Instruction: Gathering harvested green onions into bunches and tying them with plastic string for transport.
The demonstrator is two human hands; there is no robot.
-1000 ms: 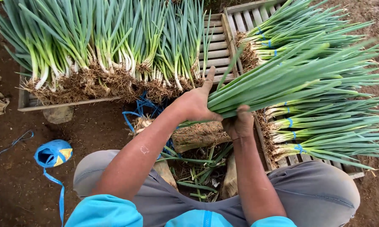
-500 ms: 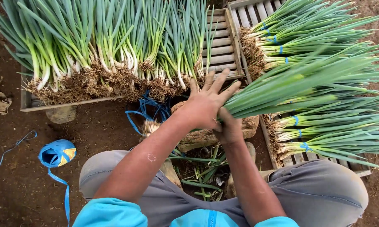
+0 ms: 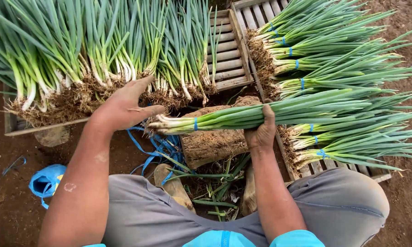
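My right hand [image 3: 261,131] grips a tied bundle of green onions [image 3: 242,116], held level with its rooty white ends pointing left and a blue band [image 3: 196,124] round them. My left hand [image 3: 123,106] is open with fingers spread, hovering at the root end of that bundle and just in front of the loose green onions [image 3: 96,50] heaped on the left wooden pallet [image 3: 226,55]. Below the bundle sits a brown log block [image 3: 212,144].
Tied bundles of green onions with blue bands [image 3: 334,82] lie stacked on a slatted pallet [image 3: 338,167] at right. Blue plastic strips [image 3: 158,146] lie by my knees, a blue bag [image 3: 45,180] on the bare soil at left. Trimmings litter the ground between my feet.
The right hand has swung the bundle leftward and level over the log block. The left hand has let go of it and opened, shifting left toward the loose onions.
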